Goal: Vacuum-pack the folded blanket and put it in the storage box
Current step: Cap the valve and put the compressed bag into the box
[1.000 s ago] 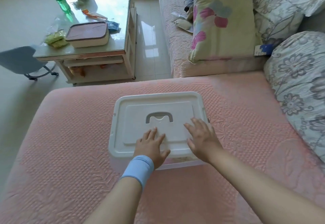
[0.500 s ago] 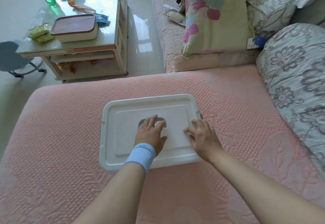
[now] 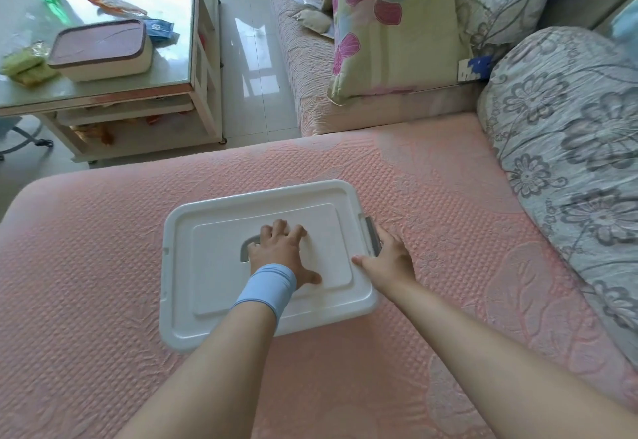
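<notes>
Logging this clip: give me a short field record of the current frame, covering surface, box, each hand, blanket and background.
surface: pink quilted cover
box: white storage box, lid on
left hand: left hand, blue wristband, fingers spread flat on the lid over the grey handle
right hand: right hand at the grey latch, thumb on the lid rim, fingers hidden
blanket: not visible
background: glass-topped table, green floral pillow
</notes>
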A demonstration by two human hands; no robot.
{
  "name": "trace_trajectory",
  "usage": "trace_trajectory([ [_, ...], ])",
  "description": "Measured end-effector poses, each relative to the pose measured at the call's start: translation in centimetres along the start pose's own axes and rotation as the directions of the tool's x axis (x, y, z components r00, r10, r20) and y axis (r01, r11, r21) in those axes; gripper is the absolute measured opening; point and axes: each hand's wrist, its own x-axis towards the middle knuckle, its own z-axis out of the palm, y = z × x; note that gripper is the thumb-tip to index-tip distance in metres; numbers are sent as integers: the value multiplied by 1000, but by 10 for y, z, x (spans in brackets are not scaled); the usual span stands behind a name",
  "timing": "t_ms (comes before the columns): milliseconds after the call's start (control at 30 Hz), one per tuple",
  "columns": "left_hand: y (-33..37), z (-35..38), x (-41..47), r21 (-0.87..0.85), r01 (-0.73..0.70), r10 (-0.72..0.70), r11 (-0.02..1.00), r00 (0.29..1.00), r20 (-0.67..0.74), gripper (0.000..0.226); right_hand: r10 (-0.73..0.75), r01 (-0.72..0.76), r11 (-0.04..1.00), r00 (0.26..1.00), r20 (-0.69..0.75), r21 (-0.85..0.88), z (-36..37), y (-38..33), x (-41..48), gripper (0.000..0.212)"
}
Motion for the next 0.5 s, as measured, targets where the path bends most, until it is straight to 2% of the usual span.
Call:
trace_trajectory([
  [200,-3,5,-4,8,-13,13,1000,999,-32,87,-107,109,994,987,-117,7,9,0,-5,60],
  [333,-7,11,-8,-11,-30,30,999,997,-67,87,-89,79,994,985,-146,-74,11,-9,-7,54],
  [400,-13,13,-13,-27,-51,49,998,996,-76,87,-163,107,950,971,-174,-294,15,-22,-14,58],
  [467,-20,17,-18,-31,-106,102,994,988,-116,74,-341,211,797,931,-134,-566,23,-34,-20,68],
  [500,-27,17,-20,-46,-139,130,989,979,-156,60,-404,279,726,913,-61,-629,29,-41,-22,72],
])
